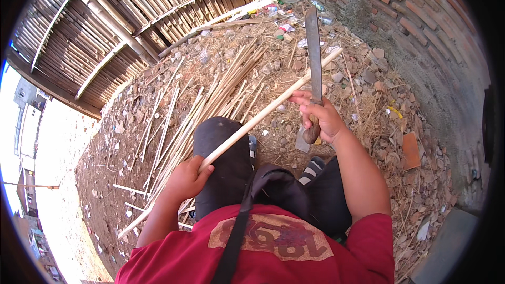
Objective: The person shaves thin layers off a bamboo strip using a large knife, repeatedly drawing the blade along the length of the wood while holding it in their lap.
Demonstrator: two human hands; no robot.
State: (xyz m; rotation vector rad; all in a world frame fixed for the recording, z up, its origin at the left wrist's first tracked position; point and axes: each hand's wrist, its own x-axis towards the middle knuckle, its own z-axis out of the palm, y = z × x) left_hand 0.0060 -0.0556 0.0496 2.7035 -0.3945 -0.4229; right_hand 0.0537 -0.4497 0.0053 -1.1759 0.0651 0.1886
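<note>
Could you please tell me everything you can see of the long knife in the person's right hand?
The long knife has a straight, narrow, dull grey blade that looks like metal and a dark, rounded handle that looks like wood. The right hand grips the handle, its butt showing below the fist. The blade points up and away from the person, toward the brick wall. It crosses over the pale stick, which the left hand holds; whether blade and stick touch cannot be told.

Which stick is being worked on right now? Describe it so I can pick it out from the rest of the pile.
Start at the person's raised knee in dark trousers. The pale bamboo stick lies diagonally across it, its lower end gripped in the left hand, its far end pointing up toward the brick wall. Unlike the split sticks on the ground, it is lifted, and the right hand holds a long machete against it.
</note>
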